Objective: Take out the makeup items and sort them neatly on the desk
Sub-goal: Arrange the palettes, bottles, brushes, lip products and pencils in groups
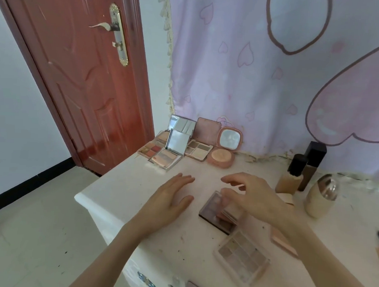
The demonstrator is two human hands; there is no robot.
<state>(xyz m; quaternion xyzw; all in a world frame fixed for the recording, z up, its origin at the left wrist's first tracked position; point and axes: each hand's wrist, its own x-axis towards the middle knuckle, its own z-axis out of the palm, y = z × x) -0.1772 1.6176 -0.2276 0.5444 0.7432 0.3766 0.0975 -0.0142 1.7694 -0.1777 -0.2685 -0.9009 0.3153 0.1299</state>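
Note:
On the white desk (120, 190), my right hand (251, 195) reaches over a dark-framed eyeshadow palette (215, 212), thumb and fingers closing on a small clear palette lying on top of it. My left hand (170, 199) hovers flat and relaxed beside it, holding nothing. A clear eyeshadow palette (241, 258) lies nearer me. At the back, several open palettes (164, 157) and a round pink compact (224, 149) stand in a row with lids up.
Two foundation bottles (292, 175) and a rounded beige bottle (321, 195) stand at the right. A pink flat case (282, 241) lies under my right forearm. The pink curtain (275, 71) hangs behind; a red door (84, 72) stands at the left. The desk's left edge drops to the floor.

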